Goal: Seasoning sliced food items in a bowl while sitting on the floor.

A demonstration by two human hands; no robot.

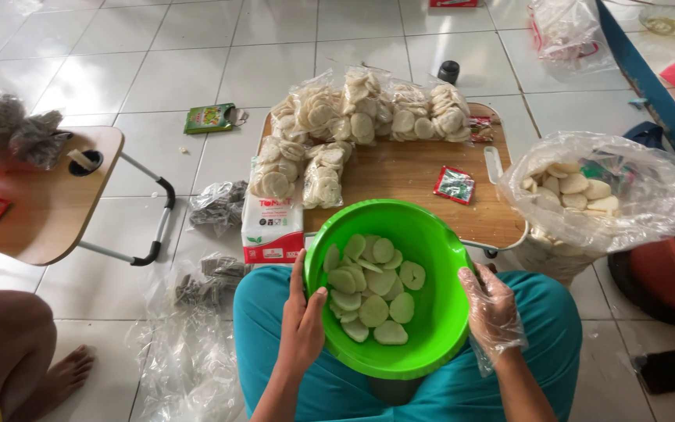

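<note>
A bright green plastic bowl (431, 242) rests on my lap, with several pale round crackers (373, 285) lying in it. My left hand (302, 324), bare, grips the bowl's left rim with the thumb inside. My right hand (490, 309), in a clear plastic glove, holds the right rim. Both hands steady the bowl above my teal trousers.
A low wooden table (400, 176) ahead carries packed bags of crackers (369, 113), a small red sachet (455, 184) and a white-and-red pack (273, 227). A big clear bag of crackers (595, 195) stands right. Another small table (41, 203) and a person's leg (17, 344) lie left.
</note>
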